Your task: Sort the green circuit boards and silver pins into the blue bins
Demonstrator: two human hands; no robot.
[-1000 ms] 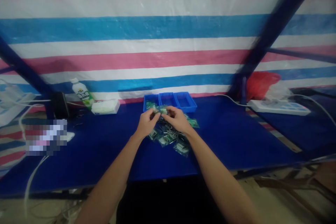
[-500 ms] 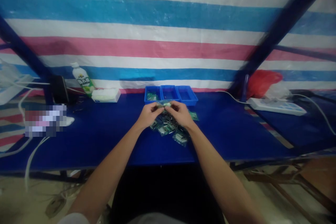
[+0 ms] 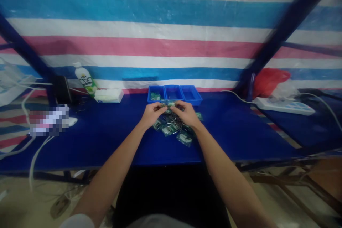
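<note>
My left hand (image 3: 152, 114) and my right hand (image 3: 186, 114) meet over the middle of the blue table, thumbs close together. Between them they pinch a small clear plastic bag (image 3: 171, 103) with something pale and green inside. Below my fingers lies a pile of similar small bags (image 3: 184, 137) with green and white contents. Loose thin metal pieces (image 3: 175, 122), too small to name, are mixed into the pile. Just behind my hands stand joined blue trays (image 3: 173, 93); the left one holds green packets (image 3: 155, 96).
At the back left are a bottle (image 3: 85, 80), a tissue pack (image 3: 109, 95) and a dark upright device (image 3: 62, 89). White cables hang over the left side. A power strip (image 3: 285, 106) and a red bag (image 3: 271, 82) lie at the right. Blue frame posts slant up on both sides.
The whole view has shifted slightly. My fingers have moved a little on the small bag, the thumbs now a bit further apart; both hands still hold it.
</note>
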